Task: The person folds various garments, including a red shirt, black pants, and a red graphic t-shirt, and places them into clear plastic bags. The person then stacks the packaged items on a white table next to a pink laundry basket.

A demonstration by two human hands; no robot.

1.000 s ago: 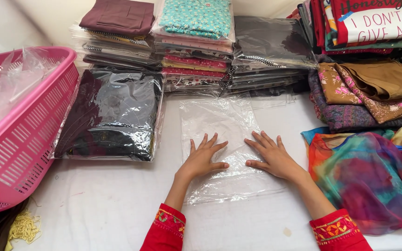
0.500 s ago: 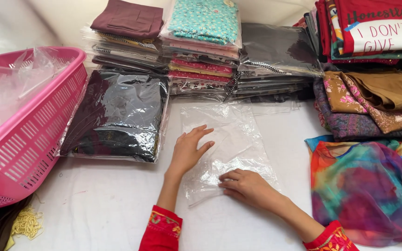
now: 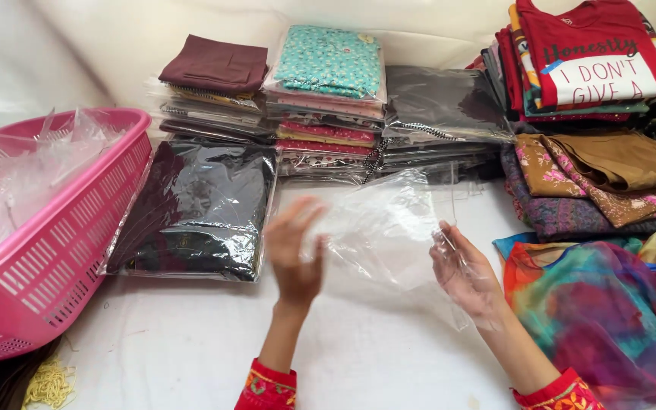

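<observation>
Hands (image 3: 295,254) (image 3: 466,269) holding clear plastic bag (image 3: 389,224)

Clear plastic bag (image 3: 389,228), centre, lifted; bagged black garment (image 3: 195,209), left; three stacks of bagged clothes (image 3: 328,99), far.

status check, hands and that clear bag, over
Both hands up off the table: left hand blurred at the clear plastic bag, right hand fingers pinching its edge. Multicoloured sheer fabric lies beside the right hand. Nothing blocking.
</observation>
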